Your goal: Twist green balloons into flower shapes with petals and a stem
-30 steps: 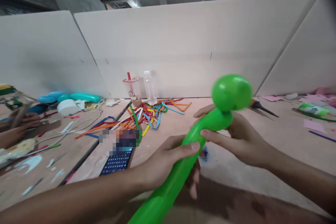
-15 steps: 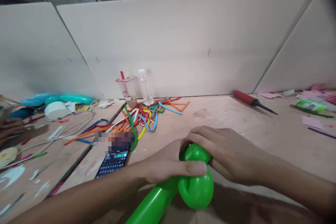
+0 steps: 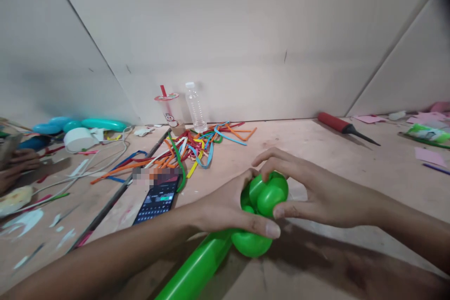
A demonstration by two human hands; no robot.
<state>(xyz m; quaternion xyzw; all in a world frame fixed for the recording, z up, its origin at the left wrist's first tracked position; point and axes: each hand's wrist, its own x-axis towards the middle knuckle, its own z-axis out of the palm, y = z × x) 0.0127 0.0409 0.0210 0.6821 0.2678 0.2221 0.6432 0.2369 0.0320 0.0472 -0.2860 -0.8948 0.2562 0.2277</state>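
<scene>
A long green balloon [image 3: 197,267], twisted into several round bubbles at its upper end, is between my two hands. My left hand [image 3: 228,206] wraps round the twisted part, its thumb lying across the front above the lowest bubble. On the other side, my right hand [image 3: 316,192] has its fingers bent over the upper bubbles and its thumb against their lower right side. The plain tube of the balloon runs down to the lower left, out of the picture. Some twists are hidden behind my left fingers.
A pile of uninflated balloons [image 3: 197,150] lies near a lidded cup [image 3: 172,112] and a plastic bottle [image 3: 195,110]. Left of my arm is a phone [image 3: 158,199]. A red hand pump [image 3: 333,123] rests at the right back. Another person's hand [image 3: 21,161] shows far left.
My right hand has loosened and lifted from over the bubbles, its fingers now more spread, uncovering them. My left hand keeps its hold as the bubbles have turned. The view has tipped down slightly.
</scene>
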